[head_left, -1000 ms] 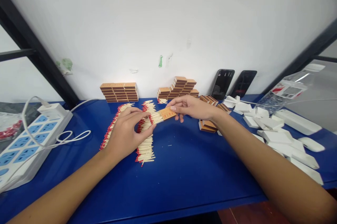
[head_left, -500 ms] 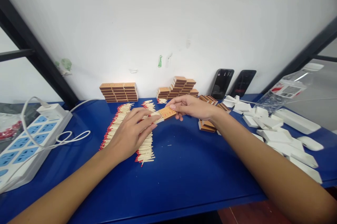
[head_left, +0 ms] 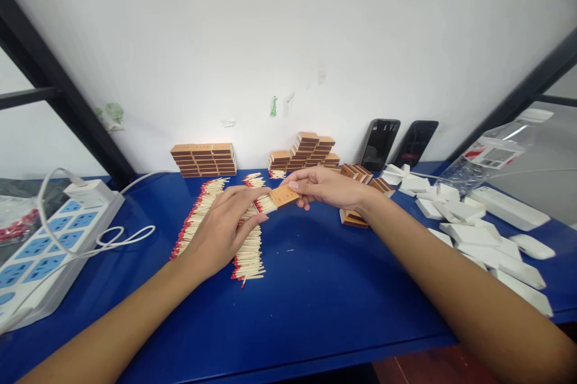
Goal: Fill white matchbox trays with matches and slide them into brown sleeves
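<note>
My right hand [head_left: 327,187] pinches an orange matchbox [head_left: 283,195] above the blue table [head_left: 315,288]. My left hand [head_left: 224,225] meets the box's left end, its fingers closed on the white inner tray [head_left: 265,204] filled with matches, which sticks out a little from the sleeve. Under and around my left hand lie rows of loose red-tipped matches [head_left: 250,249].
Stacks of orange matchboxes [head_left: 205,158] and a second pile [head_left: 306,151] stand against the wall. More boxes [head_left: 356,216] lie by my right wrist. White trays [head_left: 478,234] are scattered on the right, two phones [head_left: 381,143] lean on the wall, and a power strip [head_left: 49,240] sits at left.
The inner tray has slid further into the matchbox sleeve as my left hand pushed it toward the right hand. Both hands stayed in about the same place.
</note>
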A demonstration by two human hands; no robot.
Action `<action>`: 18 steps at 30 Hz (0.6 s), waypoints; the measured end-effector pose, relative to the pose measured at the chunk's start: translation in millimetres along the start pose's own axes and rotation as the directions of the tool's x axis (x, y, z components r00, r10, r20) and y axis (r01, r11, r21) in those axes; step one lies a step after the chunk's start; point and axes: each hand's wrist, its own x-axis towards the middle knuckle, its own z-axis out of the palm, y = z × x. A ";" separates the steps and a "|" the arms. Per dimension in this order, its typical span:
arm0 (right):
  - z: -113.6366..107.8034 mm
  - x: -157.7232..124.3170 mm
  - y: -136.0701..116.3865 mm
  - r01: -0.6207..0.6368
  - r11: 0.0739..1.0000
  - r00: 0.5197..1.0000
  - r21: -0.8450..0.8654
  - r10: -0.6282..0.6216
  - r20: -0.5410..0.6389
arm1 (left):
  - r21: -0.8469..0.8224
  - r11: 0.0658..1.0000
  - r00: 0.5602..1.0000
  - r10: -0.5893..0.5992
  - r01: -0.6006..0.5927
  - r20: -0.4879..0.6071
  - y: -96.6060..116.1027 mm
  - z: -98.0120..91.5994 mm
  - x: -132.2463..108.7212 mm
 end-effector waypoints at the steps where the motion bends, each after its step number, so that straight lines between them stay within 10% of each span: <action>1: 2.6 -0.1 -1.1 0.007 1.000 1.000 0.000 -0.007 0.010 | -0.001 1.000 1.000 -0.005 0.005 -0.012 -0.1 0.2 -0.3; 18: 43.5 -5.2 -14.4 0.123 0.991 0.977 -0.048 -0.112 0.183 | -0.091 0.996 0.996 -0.003 -0.005 -0.093 0.0 2.1 -0.7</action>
